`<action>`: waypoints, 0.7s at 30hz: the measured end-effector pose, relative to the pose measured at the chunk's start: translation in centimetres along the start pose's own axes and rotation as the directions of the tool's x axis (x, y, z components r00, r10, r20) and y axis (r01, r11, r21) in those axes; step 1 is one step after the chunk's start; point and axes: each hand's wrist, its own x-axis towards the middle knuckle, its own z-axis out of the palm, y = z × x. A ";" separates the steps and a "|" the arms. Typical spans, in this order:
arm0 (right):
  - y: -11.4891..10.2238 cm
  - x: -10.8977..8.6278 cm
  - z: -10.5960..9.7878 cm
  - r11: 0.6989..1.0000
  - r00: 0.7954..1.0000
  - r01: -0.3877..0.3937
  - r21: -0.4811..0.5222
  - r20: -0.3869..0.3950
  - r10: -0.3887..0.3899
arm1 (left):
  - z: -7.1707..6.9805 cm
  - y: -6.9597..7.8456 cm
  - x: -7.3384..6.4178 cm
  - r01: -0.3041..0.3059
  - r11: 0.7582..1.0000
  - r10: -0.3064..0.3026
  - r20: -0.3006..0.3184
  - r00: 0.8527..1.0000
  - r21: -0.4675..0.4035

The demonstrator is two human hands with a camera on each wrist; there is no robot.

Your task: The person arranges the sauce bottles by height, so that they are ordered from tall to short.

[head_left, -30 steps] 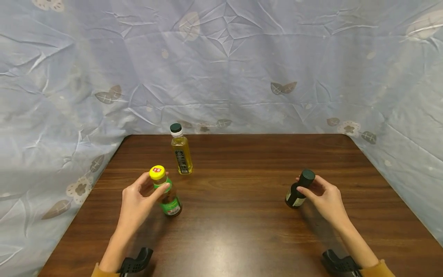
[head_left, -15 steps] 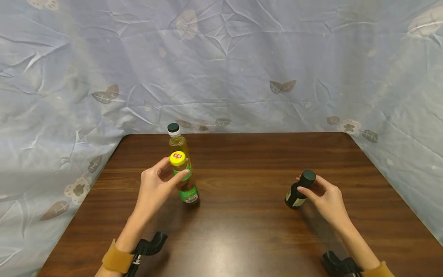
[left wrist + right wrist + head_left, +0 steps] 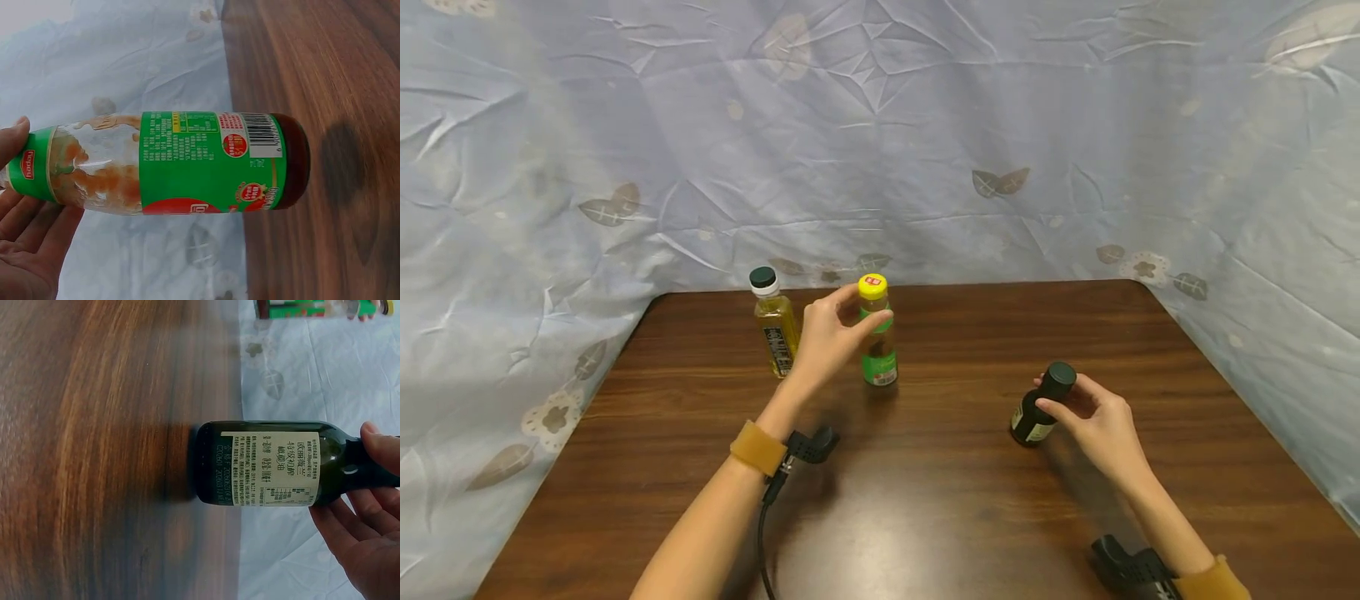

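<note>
My left hand (image 3: 831, 337) grips the neck of a glass sauce bottle (image 3: 880, 367) with a yellow cap and green labels. Sauce clings to the inside of its glass in the left wrist view, and its base hangs above the table, apart from its shadow. On the right, my right hand (image 3: 1105, 429) pinches the neck of a small dark olive oil bottle (image 3: 1036, 421) with a dark green cap. That bottle's cream label (image 3: 281, 467) faces the right wrist camera. Its base is at the tabletop; whether it touches, I cannot tell.
A clear bottle of yellow oil (image 3: 775, 325) with a dark green cap stands at the left, partly behind my left hand. The brown wooden table (image 3: 955, 500) ends at a pale, leaf-printed cloth (image 3: 925, 150). A black cable (image 3: 762, 533) trails from the left wrist.
My left hand has carried the sauce bottle rightward and away from me, passing in front of the yellow oil bottle. The right hand still holds the olive oil bottle in about the same place.
</note>
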 end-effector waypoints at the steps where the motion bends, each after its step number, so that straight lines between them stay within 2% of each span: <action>1: 0.0 0.0 0.0 1.000 1.000 -0.001 -0.002 0.000 0.001 | 0.4 -0.2 0.4 0.011 1.000 -0.011 0.004 1.000 -0.008; 10: 0.3 0.1 0.2 1.000 1.000 -0.007 -0.020 0.001 0.007 | 2.9 -2.2 2.3 0.062 0.998 -0.062 0.007 0.998 -0.025; 16: 0.3 0.0 0.1 1.000 1.000 -0.011 -0.005 -0.001 0.011 | 3.7 -2.9 2.8 0.083 0.997 -0.083 0.026 0.996 0.000; 20: 0.5 0.0 0.1 1.000 1.000 0.007 -0.001 -0.011 -0.007 | 4.1 -3.2 2.9 0.080 0.997 -0.081 0.030 0.996 0.022; 21: 1.1 0.0 0.1 0.999 0.999 0.031 0.032 -0.011 -0.031 | 4.2 -3.3 2.9 0.080 0.996 -0.081 0.031 0.996 0.024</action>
